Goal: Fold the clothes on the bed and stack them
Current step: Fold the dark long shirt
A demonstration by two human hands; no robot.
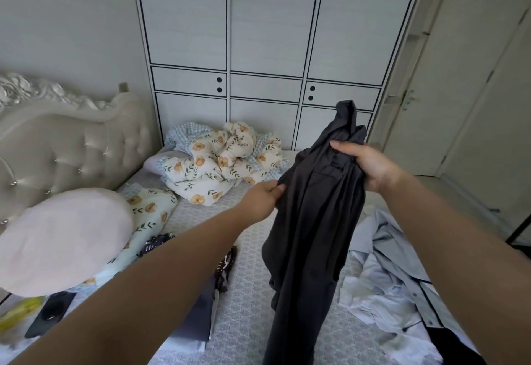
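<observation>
A dark grey garment [313, 235] hangs bunched and lengthwise above the bed [247, 301]. My right hand [365, 163] grips it near its top, where the fabric bunches up above my fingers. My left hand [265, 196] pinches its left edge a little lower. A pale blue shirt [388, 287] lies crumpled on the bed at the right. A dark patterned cloth [225, 267] lies under my left forearm, with a grey folded piece [198, 321] beside it.
A floral duvet [224, 160] is heaped at the far end of the bed. A pink pillow [63, 238] and a floral pillow [149, 215] lie at the left by the tufted headboard [63, 146]. A white wardrobe [267, 48] stands behind; a door [471, 92] is at right.
</observation>
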